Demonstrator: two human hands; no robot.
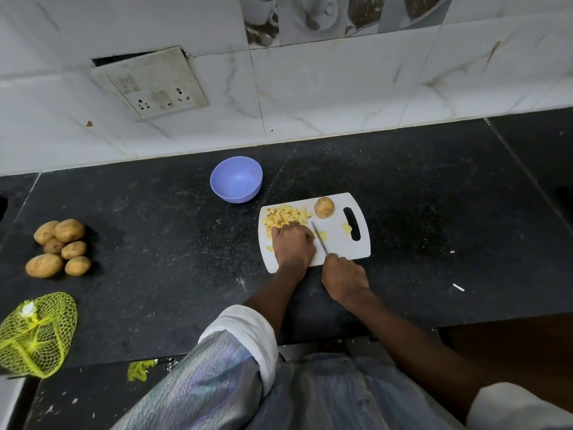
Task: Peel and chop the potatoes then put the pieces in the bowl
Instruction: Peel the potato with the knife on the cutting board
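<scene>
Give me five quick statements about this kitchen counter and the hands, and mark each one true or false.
1. The purple bowl holds potato pieces. False: it is empty; the chopped pieces lie on the cutting board.
2. The right hand holds the knife. True.
3. The left hand rests on the board beside the chopped pieces. True.
4. The potato half on the board is peeled. False: brown skin still shows.
5. The whole potatoes sit inside the yellow net bag. False: they lie loose on the counter.
</scene>
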